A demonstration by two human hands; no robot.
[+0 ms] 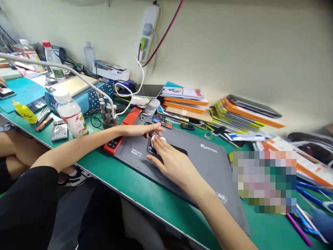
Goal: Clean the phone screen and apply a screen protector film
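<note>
A black phone lies on a grey work mat. My right hand reaches over it, fingers together and thumb apart, pressing a white wipe against the phone's left end. Just beyond that end is my left hand, fingers stretched out and partly hidden behind the wipe; whether it touches the phone I cannot tell. A red control strip with buttons edges the mat on the left, partly covered by my left forearm.
Left of my forearm stand a white-capped bottle and a yellow squeeze bottle. A white cable arches above. Stacked orange boxes line the wall. Blue-handled tools lie at the right. Another person's hand shows far left.
</note>
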